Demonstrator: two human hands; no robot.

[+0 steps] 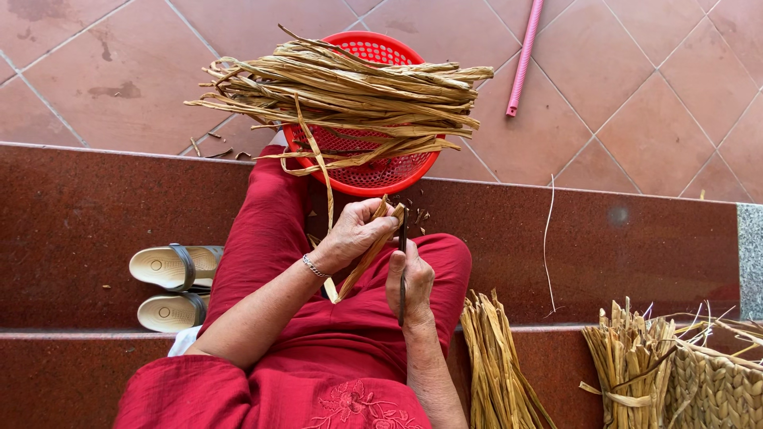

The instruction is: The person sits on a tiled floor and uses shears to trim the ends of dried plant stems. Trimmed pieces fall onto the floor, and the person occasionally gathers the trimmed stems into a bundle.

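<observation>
Left hand (354, 234) pinches a straw strip (362, 258) over the lap; right hand (411, 282) grips a thin blade (403, 270). At twelve o'clock, basket (373, 171) piled with strips (342, 91); bundle (497, 365) at five o'clock looks done.

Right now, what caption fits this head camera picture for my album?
Left hand grips a dried leaf strip, right hand holds a thin dark tool.

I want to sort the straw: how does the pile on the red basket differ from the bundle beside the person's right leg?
The pile lies flat across the basket, loose and curling; the bundle lies along the step, straighter and packed tight. Both are dry, tan strips.
</observation>
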